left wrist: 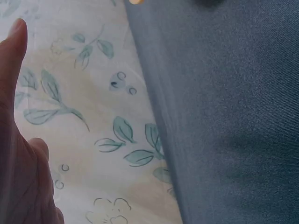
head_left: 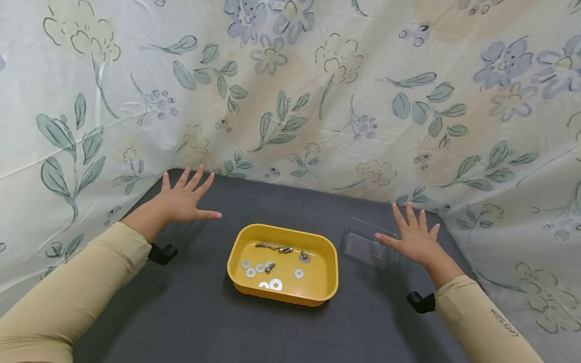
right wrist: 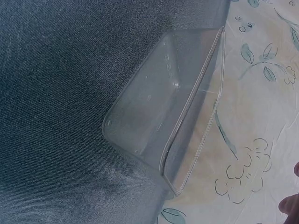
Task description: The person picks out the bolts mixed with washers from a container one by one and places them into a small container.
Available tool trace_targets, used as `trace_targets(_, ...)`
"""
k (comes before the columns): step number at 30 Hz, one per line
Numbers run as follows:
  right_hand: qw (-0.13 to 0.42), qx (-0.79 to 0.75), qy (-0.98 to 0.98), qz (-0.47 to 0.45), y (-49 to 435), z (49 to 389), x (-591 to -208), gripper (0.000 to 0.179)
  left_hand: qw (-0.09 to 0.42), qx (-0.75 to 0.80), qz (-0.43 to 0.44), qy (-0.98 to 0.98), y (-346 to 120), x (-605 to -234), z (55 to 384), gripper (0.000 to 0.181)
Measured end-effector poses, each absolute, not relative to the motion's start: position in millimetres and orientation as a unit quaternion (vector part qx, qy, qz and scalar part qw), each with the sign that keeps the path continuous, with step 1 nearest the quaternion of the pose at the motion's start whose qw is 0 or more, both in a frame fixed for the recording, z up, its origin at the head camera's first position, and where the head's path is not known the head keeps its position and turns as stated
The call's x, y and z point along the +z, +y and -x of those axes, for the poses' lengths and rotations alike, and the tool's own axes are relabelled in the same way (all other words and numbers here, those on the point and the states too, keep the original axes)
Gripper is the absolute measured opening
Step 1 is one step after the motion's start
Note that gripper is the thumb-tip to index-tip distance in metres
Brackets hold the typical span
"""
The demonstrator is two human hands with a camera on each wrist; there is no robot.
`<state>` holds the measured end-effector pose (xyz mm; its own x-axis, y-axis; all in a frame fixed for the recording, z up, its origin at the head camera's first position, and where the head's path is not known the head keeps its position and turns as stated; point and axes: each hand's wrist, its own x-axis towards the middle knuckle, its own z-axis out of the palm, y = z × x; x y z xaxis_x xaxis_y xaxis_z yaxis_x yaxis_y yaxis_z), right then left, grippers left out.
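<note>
My left hand (head_left: 180, 202) is held over the far left of the dark table with its fingers spread and nothing in it. On the far right, my right hand (head_left: 414, 243) is likewise spread and holds nothing. It is nearest to a clear plastic box (right wrist: 140, 107), which lies just left of it in the head view. Between the hands stands a yellow tray (head_left: 317, 285). Several metal screws (head_left: 286, 249) lie towards its back, and flat washers (head_left: 275, 284) are scattered over its floor. One screw (head_left: 270, 268) lies among the washers.
A dark cloth-like surface (head_left: 190, 312) covers the table. Behind it and at both sides hangs a pale floral curtain (head_left: 290, 91), close to the table's edges. Black straps (head_left: 162, 253) sit at the wrists, below beige sleeves (head_left: 86, 282).
</note>
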<state>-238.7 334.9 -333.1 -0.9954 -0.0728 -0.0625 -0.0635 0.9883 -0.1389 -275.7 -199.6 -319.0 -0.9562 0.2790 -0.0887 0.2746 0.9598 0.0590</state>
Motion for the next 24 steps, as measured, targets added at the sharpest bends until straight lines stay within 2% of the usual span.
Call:
trace_targets(8, 0.032, -0.068, 0.996, 0.039, 336, 240, -334, 0.105, 0.045, 0.029, -0.146, 0.988, -199, -319, 277, 0.113)
trace_targets(24, 0.027, -0.068, 0.996, 0.045, 335, 241, -337, 0.105, 0.073, 0.037, -0.157, 0.984, -186, -327, 282, 0.116)
